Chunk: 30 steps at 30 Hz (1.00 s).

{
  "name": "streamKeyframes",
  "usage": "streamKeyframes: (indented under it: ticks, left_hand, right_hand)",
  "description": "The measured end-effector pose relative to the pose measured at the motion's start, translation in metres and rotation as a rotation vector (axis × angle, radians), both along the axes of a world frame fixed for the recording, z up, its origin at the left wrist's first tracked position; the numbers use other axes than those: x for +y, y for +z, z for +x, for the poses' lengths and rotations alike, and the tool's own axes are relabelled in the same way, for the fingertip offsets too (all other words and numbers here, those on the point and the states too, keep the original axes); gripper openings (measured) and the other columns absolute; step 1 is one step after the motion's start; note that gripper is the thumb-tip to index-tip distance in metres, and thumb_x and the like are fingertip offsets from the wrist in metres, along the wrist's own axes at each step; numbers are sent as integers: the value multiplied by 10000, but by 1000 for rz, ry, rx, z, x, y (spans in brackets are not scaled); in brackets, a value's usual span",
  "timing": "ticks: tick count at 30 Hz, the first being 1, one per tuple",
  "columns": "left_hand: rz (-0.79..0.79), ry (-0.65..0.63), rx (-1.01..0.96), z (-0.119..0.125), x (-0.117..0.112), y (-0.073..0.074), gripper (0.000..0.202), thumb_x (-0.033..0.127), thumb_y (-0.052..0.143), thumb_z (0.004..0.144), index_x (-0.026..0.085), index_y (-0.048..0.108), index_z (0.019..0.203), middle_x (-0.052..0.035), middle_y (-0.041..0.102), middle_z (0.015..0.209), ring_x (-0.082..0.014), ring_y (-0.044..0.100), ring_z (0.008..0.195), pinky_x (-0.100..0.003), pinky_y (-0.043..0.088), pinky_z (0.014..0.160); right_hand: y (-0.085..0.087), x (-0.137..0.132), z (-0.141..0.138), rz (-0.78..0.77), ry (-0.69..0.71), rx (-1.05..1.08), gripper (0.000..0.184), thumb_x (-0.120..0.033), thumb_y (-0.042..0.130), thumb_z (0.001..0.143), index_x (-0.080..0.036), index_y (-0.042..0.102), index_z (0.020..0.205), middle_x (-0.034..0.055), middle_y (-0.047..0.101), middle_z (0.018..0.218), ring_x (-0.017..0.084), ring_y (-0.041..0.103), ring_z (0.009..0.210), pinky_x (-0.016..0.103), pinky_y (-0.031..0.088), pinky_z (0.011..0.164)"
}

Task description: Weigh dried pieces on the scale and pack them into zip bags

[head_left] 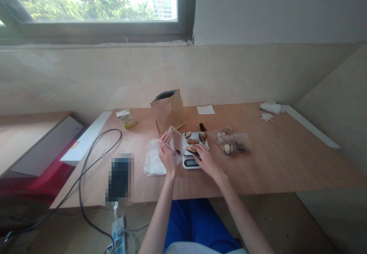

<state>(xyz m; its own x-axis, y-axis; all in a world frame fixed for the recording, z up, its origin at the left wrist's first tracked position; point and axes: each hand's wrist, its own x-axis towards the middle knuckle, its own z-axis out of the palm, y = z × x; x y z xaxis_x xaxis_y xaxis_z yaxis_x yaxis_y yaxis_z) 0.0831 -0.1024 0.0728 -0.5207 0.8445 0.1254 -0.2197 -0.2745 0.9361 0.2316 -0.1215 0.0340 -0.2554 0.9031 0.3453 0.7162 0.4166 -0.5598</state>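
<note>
At the middle of the frame, the left hand [167,150] grasps a clear bag [176,141], its film spread beside the scale [196,135]. The right hand [205,158] has its fingers at the pale-edged slice [190,148] nearest the display [191,163]; whether they pinch it or only touch it, I cannot tell. Other brown slices [192,141] lie behind it on the scale.

The step in hand looks like handling pieces between scale and bag, though which way they go is not clear. The next move seems to call for a light grip on the slice and a steady, open bag mouth.

The display's reading is too small to make out, and the dark bit inside the clear bag is hard to identify. The paper pouch [169,112] above hides its contents. At lower left, a dark object [119,177] is pixelated, and the power strip [119,233] is cut off by the bottom edge.
</note>
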Motion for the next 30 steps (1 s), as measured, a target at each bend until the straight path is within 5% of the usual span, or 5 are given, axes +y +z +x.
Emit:
streamKeyframes:
  ticks: [7,14,20,26,30]
  left_hand:
    - [32,-20,-61,3,-5,3,471,475,293,911,154,559,1130,-143,597,1209,-191,564,1125,-350,408,987]
    - [26,16,-30,5,-4,-3,480,486,294,907,154,564,1125,-142,597,1209,-192,557,1132,-360,394,998]
    - [0,14,-1,12,-9,-4,494,502,294,900,173,569,1147,-129,591,1222,-197,539,1153,-360,385,1002]
    - [47,50,-96,10,-12,1,476,492,301,902,171,561,1139,-132,583,1234,-194,540,1154,-358,402,992]
    - [113,62,-151,8,-14,4,478,483,294,906,156,546,1148,-154,565,1252,-201,544,1153,-354,424,974]
  right_hand:
    - [6,0,2,-18,23,86,192,-127,476,847,-187,624,954,91,633,999,212,598,975,385,483,876]
    - [71,-8,-9,16,-175,461,210,-294,519,856,-191,651,982,67,688,980,164,640,816,283,513,749]
    - [110,0,-31,-15,-8,276,206,-265,561,829,-210,637,1012,36,674,919,151,614,809,265,491,731]
    - [89,16,-23,125,-117,246,211,-207,400,898,-189,588,990,63,607,975,152,575,837,284,465,779]
    - [55,26,-11,29,-125,-65,202,-139,436,843,-177,585,974,92,610,1003,217,549,967,351,440,852]
